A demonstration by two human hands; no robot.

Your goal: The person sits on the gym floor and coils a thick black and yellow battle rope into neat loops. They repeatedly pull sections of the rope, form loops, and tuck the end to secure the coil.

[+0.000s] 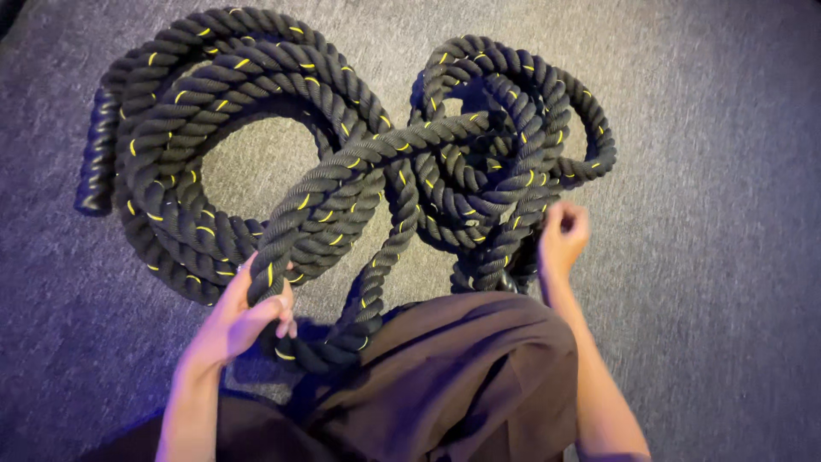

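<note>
So there's one thick black braided rope with yellow tracer flecks (342,162) piled on the grey carpeted floor (710,171), and it takes up most of the middle of the view. No single long axis to speak of, since it's all coiled up: one big open loop on the left side with several turns stacked around it, and a tighter, messier knot of smaller loops on the right. The two bunches join in the middle, where strands cross over each other. One strand runs diagonally from the upper right tangle down toward the lower left, straight into the left hand (248,312). A capped end of the rope lies at the far left edge of the big coil, pointing roughly down the frame.

The left hand is wrapped around that diagonal strand, fingers curled over the top of it. The right hand (562,235) is closed in a loose fist right at the lower right edge of the tangle; can't tell if it's actually pinching a strand or just touching. Brown fabric clothing (462,376) on the person fills the bottom centre.
</note>
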